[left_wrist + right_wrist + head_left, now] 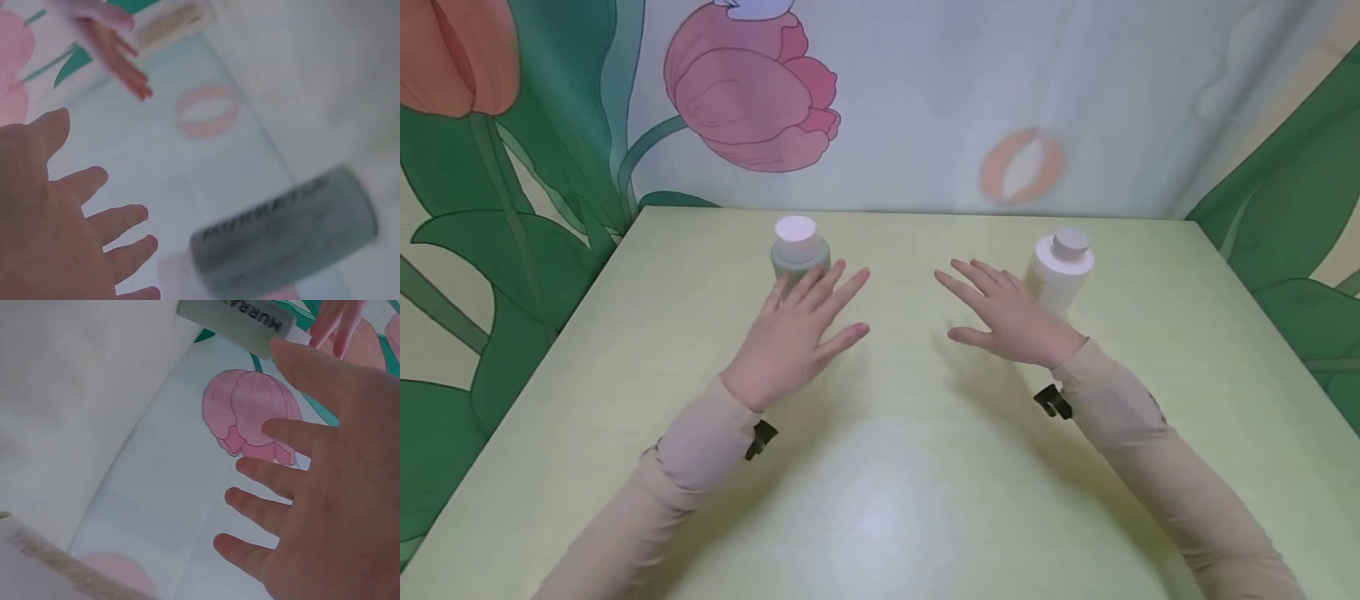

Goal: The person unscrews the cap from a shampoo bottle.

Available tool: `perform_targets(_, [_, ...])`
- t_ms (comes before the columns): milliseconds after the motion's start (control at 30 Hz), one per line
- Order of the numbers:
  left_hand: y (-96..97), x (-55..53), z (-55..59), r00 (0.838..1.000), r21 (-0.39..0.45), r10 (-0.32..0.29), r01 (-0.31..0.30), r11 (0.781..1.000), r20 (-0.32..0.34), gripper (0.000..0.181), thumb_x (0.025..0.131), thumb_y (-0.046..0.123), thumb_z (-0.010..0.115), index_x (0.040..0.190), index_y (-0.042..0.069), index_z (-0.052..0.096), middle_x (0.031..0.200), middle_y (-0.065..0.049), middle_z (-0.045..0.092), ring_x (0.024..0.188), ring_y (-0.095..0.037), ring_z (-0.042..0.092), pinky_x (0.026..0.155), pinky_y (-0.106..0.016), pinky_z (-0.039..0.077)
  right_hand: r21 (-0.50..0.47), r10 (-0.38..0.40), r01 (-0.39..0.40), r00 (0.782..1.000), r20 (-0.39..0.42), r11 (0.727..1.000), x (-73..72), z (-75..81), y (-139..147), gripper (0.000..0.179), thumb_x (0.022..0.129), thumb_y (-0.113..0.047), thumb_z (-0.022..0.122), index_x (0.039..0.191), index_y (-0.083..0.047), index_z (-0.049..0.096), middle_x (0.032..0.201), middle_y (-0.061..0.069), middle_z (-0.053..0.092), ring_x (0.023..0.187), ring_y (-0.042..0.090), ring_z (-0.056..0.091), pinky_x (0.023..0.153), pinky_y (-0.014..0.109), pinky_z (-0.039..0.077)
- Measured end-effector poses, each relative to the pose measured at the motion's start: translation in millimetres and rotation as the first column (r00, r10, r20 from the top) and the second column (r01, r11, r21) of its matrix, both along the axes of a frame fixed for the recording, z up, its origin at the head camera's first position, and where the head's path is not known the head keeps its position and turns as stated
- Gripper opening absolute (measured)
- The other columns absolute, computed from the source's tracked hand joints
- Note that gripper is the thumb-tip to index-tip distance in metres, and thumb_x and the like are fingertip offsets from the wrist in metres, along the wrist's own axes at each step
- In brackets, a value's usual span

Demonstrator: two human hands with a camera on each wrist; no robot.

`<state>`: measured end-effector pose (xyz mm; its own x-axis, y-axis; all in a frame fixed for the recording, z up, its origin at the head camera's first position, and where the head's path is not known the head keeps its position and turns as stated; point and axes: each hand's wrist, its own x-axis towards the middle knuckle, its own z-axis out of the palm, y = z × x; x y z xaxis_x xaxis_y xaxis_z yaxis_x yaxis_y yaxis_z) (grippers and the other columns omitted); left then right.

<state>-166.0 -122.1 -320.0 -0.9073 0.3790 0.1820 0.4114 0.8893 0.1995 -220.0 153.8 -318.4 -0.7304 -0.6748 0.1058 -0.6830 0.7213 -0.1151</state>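
Observation:
My left hand (793, 337) hovers above the table with its fingers spread and straight, holding nothing. Just beyond its fingertips stands a grey-green bottle (800, 250) with a pale cap, partly covered by the fingers in the head view. Dark lettering runs along this bottle (287, 234) in the left wrist view. On the other side, my right hand (1011, 317) is also held over the table, fingers extended and nothing in its grasp. A white bottle (1062, 271) with a white cap stands upright behind it, its lower part partly hidden by the hand.
Both bottles stand toward the far side of the pale yellow-green table (880, 467). Behind the table's far edge hangs a curtain (910, 100) printed with large flowers and green leaves. Dark clips (1053, 402) sit by both wrists.

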Motion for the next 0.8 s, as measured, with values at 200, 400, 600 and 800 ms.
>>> perform_targets(200, [-37.0, 1.1, 31.0, 0.99, 0.026, 0.121, -0.123, 0.992, 0.065, 0.065, 0.088, 0.062, 0.029, 0.142, 0.036, 0.005, 0.151, -0.003, 0.013, 0.14, -0.029, 0.008, 0.11, -0.055, 0.0, 0.006, 0.043, -0.043, 0.998, 0.056, 0.999, -26.7, 9.6, -18, 0.067, 0.087, -0.041, 0.053, 0.142, -0.02, 0.023, 0.146, 0.012, 0.025, 0.135, 0.031, 0.023, 0.107, 0.05, 0.021])
perform_targets(400, [-65.2, -11.1, 37.6, 0.967, 0.039, 0.191, -0.2, 0.979, 0.167, 0.075, 0.085, 0.062, 0.036, 0.144, 0.031, 0.001, 0.15, -0.011, 0.015, 0.138, -0.035, 0.009, 0.109, -0.056, -0.002, -0.036, 0.051, -0.045, 0.982, 0.18, 0.998, -51.5, 17.6, -54, 0.068, 0.088, -0.042, 0.051, 0.143, -0.021, 0.019, 0.147, 0.008, 0.025, 0.135, 0.027, 0.024, 0.11, 0.044, 0.021])
perform_targets(600, [-73.1, -47.7, 14.7, 0.942, 0.155, 0.171, -0.222, 0.963, 0.289, 0.092, 0.079, 0.053, 0.057, 0.145, 0.023, -0.001, 0.15, -0.011, 0.017, 0.137, -0.035, 0.015, 0.11, -0.055, 0.006, -0.168, 0.049, -0.007, 0.967, 0.251, 0.986, -60.4, 29.8, -91, 0.072, 0.085, -0.049, 0.051, 0.143, -0.026, 0.015, 0.148, -0.002, 0.024, 0.137, 0.019, 0.022, 0.111, 0.038, 0.022])
perform_targets(800, [-54.6, -76.9, -22.2, 0.871, 0.429, 0.08, -0.316, 0.846, 0.485, 0.103, 0.065, 0.054, 0.071, 0.142, 0.036, 0.006, 0.148, -0.006, 0.022, 0.136, -0.03, 0.022, 0.105, -0.056, 0.022, -0.221, 0.067, -0.007, 0.962, 0.265, 0.975, -62.9, 32.0, -117, 0.07, 0.085, -0.047, 0.053, 0.142, -0.022, 0.021, 0.144, 0.003, 0.032, 0.133, 0.018, 0.03, 0.107, 0.039, 0.029])
